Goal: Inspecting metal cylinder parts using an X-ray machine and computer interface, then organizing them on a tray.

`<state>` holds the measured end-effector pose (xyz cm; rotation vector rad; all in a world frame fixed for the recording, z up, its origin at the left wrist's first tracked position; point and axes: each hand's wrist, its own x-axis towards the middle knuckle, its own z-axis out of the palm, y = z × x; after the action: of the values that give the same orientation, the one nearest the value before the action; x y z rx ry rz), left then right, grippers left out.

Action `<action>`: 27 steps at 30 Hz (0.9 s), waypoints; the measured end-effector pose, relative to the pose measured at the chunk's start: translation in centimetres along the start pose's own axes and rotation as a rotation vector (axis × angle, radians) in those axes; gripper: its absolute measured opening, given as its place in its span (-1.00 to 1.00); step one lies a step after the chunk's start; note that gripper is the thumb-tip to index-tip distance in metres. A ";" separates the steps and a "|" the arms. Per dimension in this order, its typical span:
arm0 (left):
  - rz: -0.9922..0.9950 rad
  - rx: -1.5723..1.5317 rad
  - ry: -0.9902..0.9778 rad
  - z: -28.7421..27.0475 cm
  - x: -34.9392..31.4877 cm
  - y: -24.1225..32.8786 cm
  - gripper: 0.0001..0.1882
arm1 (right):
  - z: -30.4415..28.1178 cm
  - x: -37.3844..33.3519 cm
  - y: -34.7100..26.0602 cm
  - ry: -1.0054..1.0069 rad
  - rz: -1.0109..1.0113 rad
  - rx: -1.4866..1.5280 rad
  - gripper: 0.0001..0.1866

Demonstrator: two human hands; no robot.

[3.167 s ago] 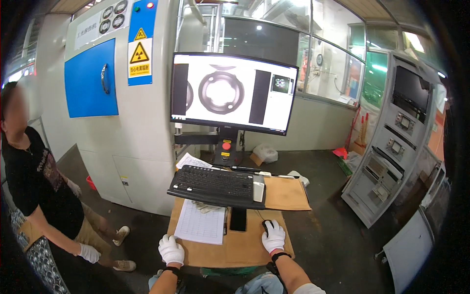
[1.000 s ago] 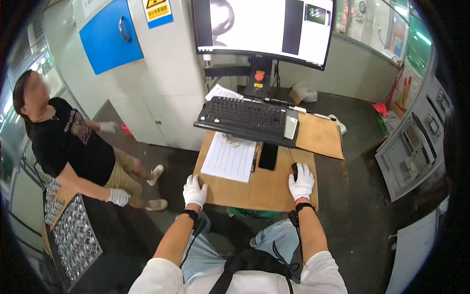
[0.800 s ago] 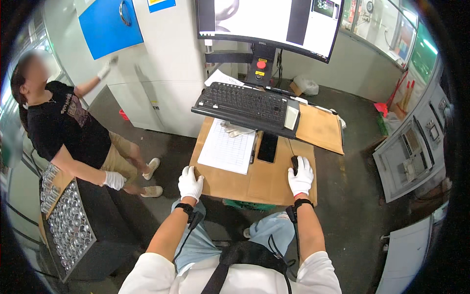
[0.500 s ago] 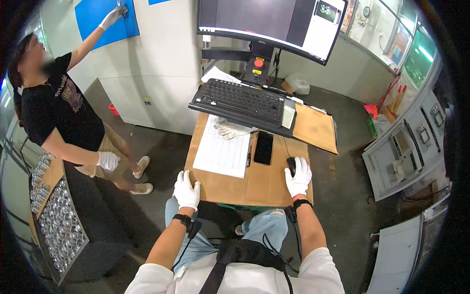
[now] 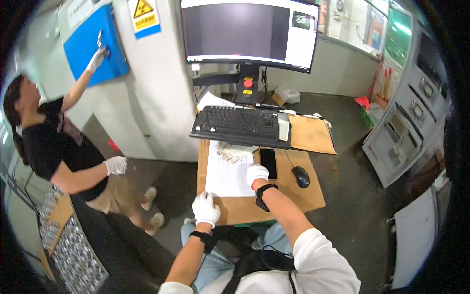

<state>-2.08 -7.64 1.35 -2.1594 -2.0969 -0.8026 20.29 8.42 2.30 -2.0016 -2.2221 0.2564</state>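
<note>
My left hand (image 5: 206, 209), in a white glove, rests on the front left edge of a cardboard-covered desk (image 5: 293, 200). Its fingers look apart, with nothing in them. My right hand (image 5: 257, 173), also gloved, lies on the right side of a printed sheet (image 5: 223, 182), by a black phone (image 5: 268, 164). Its fingers are curled inward; what they hold, if anything, is hidden. A black mouse (image 5: 300, 177) sits alone to the right. Loose gloves (image 5: 234, 153) lie on the sheet's far end.
A black keyboard (image 5: 240, 122) stands on a raised tray beside a brown envelope (image 5: 313, 133), below a monitor (image 5: 240, 34). At left, a co-worker (image 5: 63, 147) grips a handle on a blue panel (image 5: 93, 49). Shiny metal parts (image 5: 78, 255) fill a tray nearby. Grey cabinets (image 5: 399, 132) stand at right.
My right hand has left the mouse and moved left to the sheet beside the phone. My left hand stays at the desk's edge. The view has shifted, and the co-worker's arm remains raised.
</note>
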 end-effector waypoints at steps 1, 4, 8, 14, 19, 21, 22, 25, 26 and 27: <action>-0.103 -0.012 -0.178 -0.5 1.0 -0.2 -0.61 | 0.2 0.7 -0.4 -0.011 0.110 0.033 -0.72; -0.236 -0.003 -0.411 -2.6 4.2 1.3 -0.59 | -0.1 0.9 0.4 -0.088 0.117 -0.023 -0.72; 0.300 0.187 -0.353 -1.0 4.7 0.8 -0.54 | -2.0 -1.7 -0.2 -0.091 0.284 0.205 -0.68; 0.458 0.290 -0.585 -0.8 7.2 2.5 -0.66 | -6.3 -5.8 2.4 -0.210 -0.048 0.327 -0.62; 0.554 0.307 -0.390 2.6 6.6 0.9 -0.80 | -7.6 -12.4 4.0 -0.234 -0.207 0.566 -0.73; 0.571 0.285 -0.295 2.4 6.0 0.3 -0.84 | -7.2 -14.7 4.5 -0.267 -0.215 0.654 -0.79; 0.557 0.281 -0.300 1.7 5.6 0.9 -0.84 | -6.6 -15.8 5.2 -0.248 -0.186 0.835 -0.81; 0.574 0.046 -0.333 -2.2 2.6 4.9 -0.82 | -8.6 -18.9 6.6 -0.242 -0.034 1.196 -0.87; 0.519 0.048 -0.420 -3.7 0.9 6.2 -0.79 | -9.1 -19.7 6.9 -0.239 0.092 1.380 -0.92; 0.494 0.036 -0.449 -4.2 -1.0 6.6 -0.72 | -8.7 -20.1 7.3 -0.202 0.108 1.392 -0.94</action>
<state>2.71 -10.77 6.77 -2.8593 -1.5534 -0.2467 31.40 -10.52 9.36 -1.2374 -1.2136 1.5205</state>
